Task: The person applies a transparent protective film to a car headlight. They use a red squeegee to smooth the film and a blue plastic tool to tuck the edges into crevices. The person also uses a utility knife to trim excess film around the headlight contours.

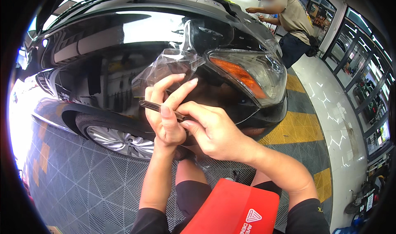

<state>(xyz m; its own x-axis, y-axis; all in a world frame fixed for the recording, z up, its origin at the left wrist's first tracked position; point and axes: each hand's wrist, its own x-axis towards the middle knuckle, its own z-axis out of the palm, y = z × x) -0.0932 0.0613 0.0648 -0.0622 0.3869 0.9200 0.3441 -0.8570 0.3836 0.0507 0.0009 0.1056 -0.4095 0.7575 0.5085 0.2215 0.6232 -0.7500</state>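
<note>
We hold a slim dark tool before the black car's fender, our left hand clamped on it, our right hand pinching its end. Crumpled clear film clings near the headlight. Grey-and-yellow tiles meet pale flooring; a co-worker stands beyond.

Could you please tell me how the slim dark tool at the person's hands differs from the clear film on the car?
The slim dark tool is narrow and straight; the clear film is broader and crumpled. The tool looks opaque, while the film is see-through. The tool lies across the left hand, pinched by the right hand, whereas the film bunches against the black car. Both are close to the left hand.
</note>
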